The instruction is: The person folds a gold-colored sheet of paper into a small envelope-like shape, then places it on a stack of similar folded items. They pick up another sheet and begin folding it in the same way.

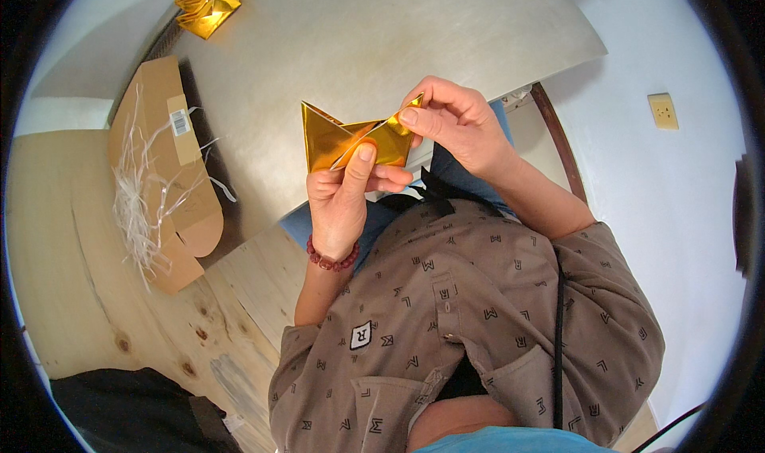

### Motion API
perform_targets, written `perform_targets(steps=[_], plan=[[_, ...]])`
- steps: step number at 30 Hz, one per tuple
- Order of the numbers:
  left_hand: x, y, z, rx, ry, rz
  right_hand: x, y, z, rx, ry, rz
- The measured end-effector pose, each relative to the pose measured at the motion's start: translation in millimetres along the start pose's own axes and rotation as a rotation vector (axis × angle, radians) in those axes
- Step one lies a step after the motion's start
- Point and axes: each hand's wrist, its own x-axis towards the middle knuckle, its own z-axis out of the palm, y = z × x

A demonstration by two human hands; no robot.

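Gold folded paper is held up in both hands in front of the person's body, over the near edge of a grey tabletop. Its left and right corners stand up as points, with a dip between them and a slanting fold across the front. The left hand is clamped on the lower middle of the paper, thumb flat on the near face and fingers bent behind and under it. The right hand pinches the upper right corner between thumb and fingers (the other fingertips are partly hidden behind the paper).

A red beaded bracelet circles the left wrist. At the far left of the tabletop sits a cluster of similar gold folded pieces, overlapping one another. Nearer on the left is brown cardboard with thin whitish strips tangled across it. Black cloth lies at the near left; a cream wall outlet shows on the right.
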Motion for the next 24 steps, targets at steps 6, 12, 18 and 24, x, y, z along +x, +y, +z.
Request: perform_targets(steps=[6, 12, 18, 24], plan=[[-2.5, 2.6, -1.4, 0.023, -0.024, 0.017, -3.7, -5.1, -0.7, -0.082, -0.012, -0.083], [-4.0, 3.1, 1.1, 0.007, -0.007, 0.036, -3.1, -4.0, 0.9, -0.003, -0.026, -0.087], [-4.6, 5.2, 2.5, 0.019, 0.003, 0.074, -2.5, 0.5, 6.2, -0.017, -0.038, -0.107], [-4.0, 4.0, 3.9, 0.011, -0.001, 0.059, -2.5, 1.2, 3.5, -0.07, -0.039, -0.059]])
